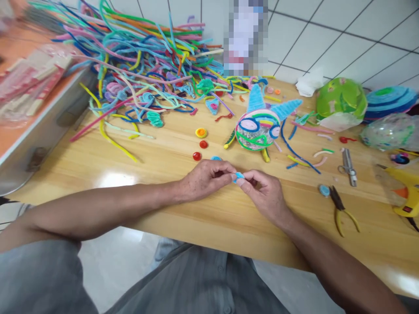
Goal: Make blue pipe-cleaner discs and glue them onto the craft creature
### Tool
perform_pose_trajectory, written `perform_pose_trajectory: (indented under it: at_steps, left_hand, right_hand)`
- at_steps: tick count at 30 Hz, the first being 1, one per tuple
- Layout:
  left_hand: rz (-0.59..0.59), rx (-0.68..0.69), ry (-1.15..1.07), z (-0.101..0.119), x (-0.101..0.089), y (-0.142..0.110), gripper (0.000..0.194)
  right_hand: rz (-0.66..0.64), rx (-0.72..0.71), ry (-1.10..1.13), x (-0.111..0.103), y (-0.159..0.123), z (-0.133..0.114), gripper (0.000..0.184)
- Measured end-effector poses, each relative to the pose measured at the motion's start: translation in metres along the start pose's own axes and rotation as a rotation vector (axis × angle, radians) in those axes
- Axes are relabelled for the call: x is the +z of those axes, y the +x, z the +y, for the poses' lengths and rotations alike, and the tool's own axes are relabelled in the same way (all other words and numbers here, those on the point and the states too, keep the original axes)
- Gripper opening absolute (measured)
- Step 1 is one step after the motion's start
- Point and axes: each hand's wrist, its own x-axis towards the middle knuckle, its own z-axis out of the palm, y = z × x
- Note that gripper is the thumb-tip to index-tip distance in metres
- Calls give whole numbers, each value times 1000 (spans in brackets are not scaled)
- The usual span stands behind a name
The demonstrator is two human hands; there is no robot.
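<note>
Evidently, the small blue disc (238, 177) is pinched from both sides, at the middle of the near part of the table, perhaps because so small a piece is best steadied by two sets of fingertips. Its left edge is gripped between thumb and forefinger of the left hand (209, 176), its right edge likewise by the right hand (265, 192); the other fingers are curled in. Just beyond the left hand, another blue disc (216, 158) is partly hidden. Two red discs and a yellow-and-orange disc (201, 132) are set in a loose row, seemingly so that each can be picked up singly. The horned figure (258, 133) is stood facing the hands, probably for easy viewing. On the right, the pliers (338, 200) and yellow glue gun (409, 192) are laid apart from the tangle, presumably for reach.

The wooden table (163, 150) is lit with glossy reflections. Its far left is covered by a heap of fuzzy stems (147, 52), and a green ball (340, 98) is placed at far right. Behind, a white tiled wall (304, 26) is seen; below, a pale floor (108, 257).
</note>
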Motion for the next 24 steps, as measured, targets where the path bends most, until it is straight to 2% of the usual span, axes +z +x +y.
perform_pose_trajectory:
  at_steps: [9,24]
  left_hand:
    - [-11,-1,17,-7,1,1,31]
    - [14,-11,118,-1,-1,3,31]
  right_hand:
    - [-1,34,15,3,-1,5,25]
    - [-11,40,61,8,5,4,32]
